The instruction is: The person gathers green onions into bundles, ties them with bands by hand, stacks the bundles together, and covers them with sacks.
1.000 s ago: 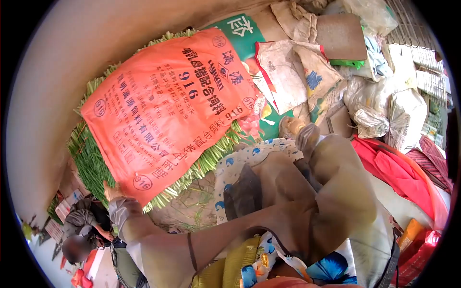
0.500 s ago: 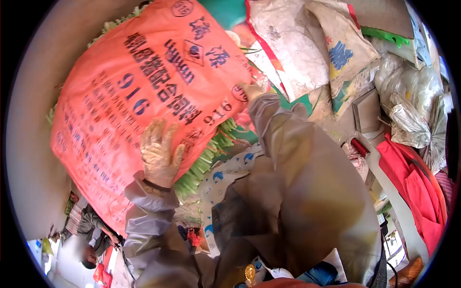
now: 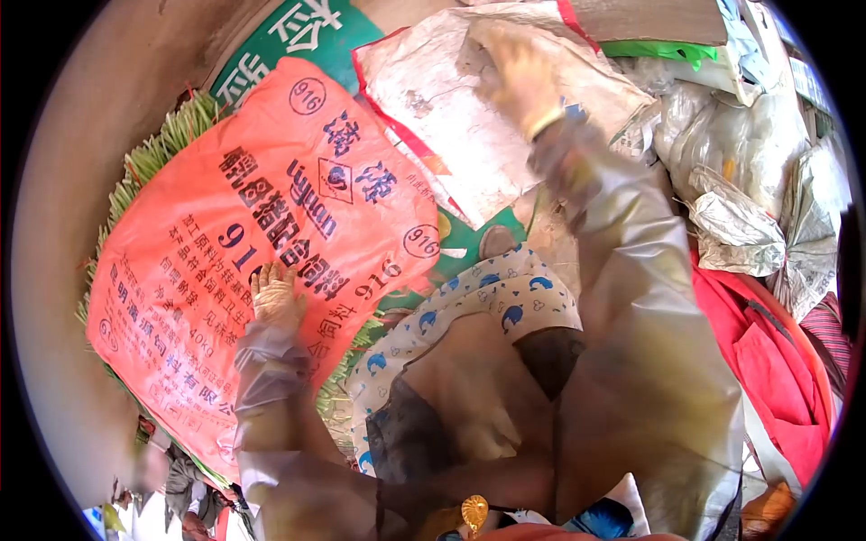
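A red-orange printed sack (image 3: pixel 198 298) lies spread over a heap of green stalks (image 3: pixel 167 144). My left hand (image 3: pixel 278 296) rests on the sack near its middle, palm down with fingers apart. Up and to the right, my right hand (image 3: pixel 520 77) is over a whitish woven sack with a red edge (image 3: pixel 433 99); it is blurred by motion, and whether it touches or grips the cloth does not show. A green sheet with white characters (image 3: pixel 289 41) lies behind the red-orange sack.
Clear plastic bags (image 3: pixel 735 149) and a tied whitish bag (image 3: pixel 812 243) are at the right. Red cloth (image 3: pixel 767 352) lies below them. A brown board (image 3: pixel 663 22) is at the top right. Part of another person (image 3: pixel 187 482) shows at the lower left.
My right hand has moved from the red-orange sack's right edge up to the whitish sack. My left hand stays on the red-orange sack, which now lies lower, with more of the green sheet uncovered.
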Tool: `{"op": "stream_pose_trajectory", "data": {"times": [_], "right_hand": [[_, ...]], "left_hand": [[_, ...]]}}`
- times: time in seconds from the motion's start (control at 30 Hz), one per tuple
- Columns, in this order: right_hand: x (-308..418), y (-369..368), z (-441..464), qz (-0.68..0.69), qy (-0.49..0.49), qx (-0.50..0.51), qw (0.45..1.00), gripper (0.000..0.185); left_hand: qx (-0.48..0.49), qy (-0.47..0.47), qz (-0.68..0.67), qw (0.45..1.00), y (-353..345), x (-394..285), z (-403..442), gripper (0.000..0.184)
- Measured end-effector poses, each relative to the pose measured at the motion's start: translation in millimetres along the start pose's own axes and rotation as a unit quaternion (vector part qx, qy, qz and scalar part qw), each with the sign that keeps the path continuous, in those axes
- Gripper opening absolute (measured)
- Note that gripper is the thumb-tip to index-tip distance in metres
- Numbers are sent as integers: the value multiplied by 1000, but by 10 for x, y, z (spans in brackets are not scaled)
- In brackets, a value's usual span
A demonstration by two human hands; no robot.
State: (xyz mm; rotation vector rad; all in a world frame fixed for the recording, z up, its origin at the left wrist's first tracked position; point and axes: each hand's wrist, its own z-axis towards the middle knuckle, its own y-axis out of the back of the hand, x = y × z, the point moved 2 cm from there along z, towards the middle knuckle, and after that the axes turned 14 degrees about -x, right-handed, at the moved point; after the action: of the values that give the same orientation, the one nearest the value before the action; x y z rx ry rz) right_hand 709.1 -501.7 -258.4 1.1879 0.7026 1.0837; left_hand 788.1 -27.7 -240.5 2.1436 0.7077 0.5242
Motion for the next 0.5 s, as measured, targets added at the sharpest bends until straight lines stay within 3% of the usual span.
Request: {"op": "stream_pose_trajectory", "data": {"times": [0.07,0.1,0.13,0.2,0.27,0.33,0.37,0.43,0.5], "right_hand": [[-502,16,443,-46,-81,-39,995,90],[-705,126,548,-53,-118,1,992,93],[-875,168,601,-59,-154,43,985,97],[-1045,-69,440,-46,-165,107,979,83],[-1054,-327,-5,-20,-147,170,974,69],[-1065,-347,-594,12,-136,226,964,56],[-1156,-276,-926,22,-141,259,955,50],[-1521,-25,-1587,13,-165,327,930,37],[-2177,309,-2168,-42,-188,391,900,27]], "left_hand": [[-58,16,-72,996,168,-97,5,55],[-119,7,-103,987,324,-208,-38,50],[-120,6,-98,988,352,-308,-62,50],[-151,-37,-293,943,371,-519,-113,47],[-166,-81,-283,941,322,-786,-220,45],[-42,-25,-268,962,286,-1098,-378,43],[-41,-31,-265,963,340,-1232,-461,43],[56,-25,-430,901,439,-1457,-605,42],[51,-43,-476,877,445,-1578,-757,43]]}}
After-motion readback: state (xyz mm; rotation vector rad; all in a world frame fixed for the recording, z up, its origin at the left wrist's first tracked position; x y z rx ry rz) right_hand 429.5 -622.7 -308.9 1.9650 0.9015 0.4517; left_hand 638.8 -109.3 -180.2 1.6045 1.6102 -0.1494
